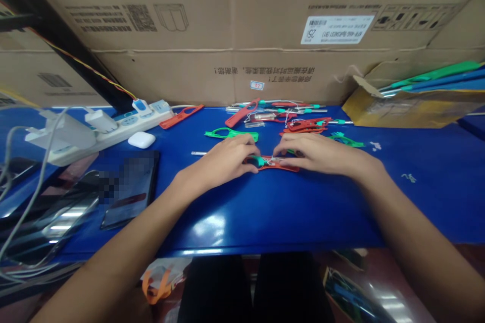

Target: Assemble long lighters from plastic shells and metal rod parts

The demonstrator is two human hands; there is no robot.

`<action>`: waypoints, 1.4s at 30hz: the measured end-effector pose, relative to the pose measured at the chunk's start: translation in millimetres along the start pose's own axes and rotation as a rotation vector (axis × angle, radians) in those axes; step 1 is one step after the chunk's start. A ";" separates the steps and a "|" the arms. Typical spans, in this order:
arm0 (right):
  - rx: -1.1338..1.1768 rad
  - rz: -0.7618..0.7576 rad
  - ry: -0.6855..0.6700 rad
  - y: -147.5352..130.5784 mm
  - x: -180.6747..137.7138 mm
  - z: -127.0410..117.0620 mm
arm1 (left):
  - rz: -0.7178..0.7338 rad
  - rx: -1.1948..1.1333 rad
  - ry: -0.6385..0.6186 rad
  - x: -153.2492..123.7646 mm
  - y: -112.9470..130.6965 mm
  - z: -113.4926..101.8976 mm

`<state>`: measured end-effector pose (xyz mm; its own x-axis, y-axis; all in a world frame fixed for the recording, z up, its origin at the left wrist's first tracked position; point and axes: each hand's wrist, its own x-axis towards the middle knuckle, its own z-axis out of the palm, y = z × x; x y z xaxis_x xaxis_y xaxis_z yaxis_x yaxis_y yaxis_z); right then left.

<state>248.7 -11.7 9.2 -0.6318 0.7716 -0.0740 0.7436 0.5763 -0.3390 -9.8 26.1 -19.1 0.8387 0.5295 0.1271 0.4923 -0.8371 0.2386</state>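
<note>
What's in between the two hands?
A red plastic piece with a green part lies between the left hand and right hand, seen in the head view.

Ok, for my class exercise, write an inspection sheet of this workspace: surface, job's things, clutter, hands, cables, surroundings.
Surface: glossy blue tabletop, light glaring near its front edge.
Job's things: long red plastic piece with green and white details between the hands; looped green plastic piece beyond; red plastic pieces behind.
Clutter: black rectangular phone, rounded white case, small whitish scraps.
Hands: left hand and right hand at the long red piece; exact grip unclear.
Cables: white cables and a red-and-yellow wire at the white plastic power strip.
Surroundings: brown cardboard behind; open brown carton at right.
</note>
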 end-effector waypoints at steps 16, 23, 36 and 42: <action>-0.019 0.004 0.080 2.3 9.7 9.6 | -0.106 0.092 0.023 3.4 12.6 -1.9; -0.011 -0.058 0.025 1.3 5.6 3.5 | -0.114 0.058 0.027 3.4 8.7 -1.5; 0.040 -0.027 0.072 -5.9 5.6 2.8 | -0.097 0.012 0.013 3.0 3.2 -3.9; -0.017 0.042 0.297 4.6 1.8 -3.3 | -0.147 0.011 0.092 3.6 1.3 -6.5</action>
<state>251.7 -6.8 10.6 -0.5109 0.8382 0.1907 0.7726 0.5450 -0.3257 -7.6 27.8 -12.1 0.7328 0.6564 0.1792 0.6111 -0.7507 0.2511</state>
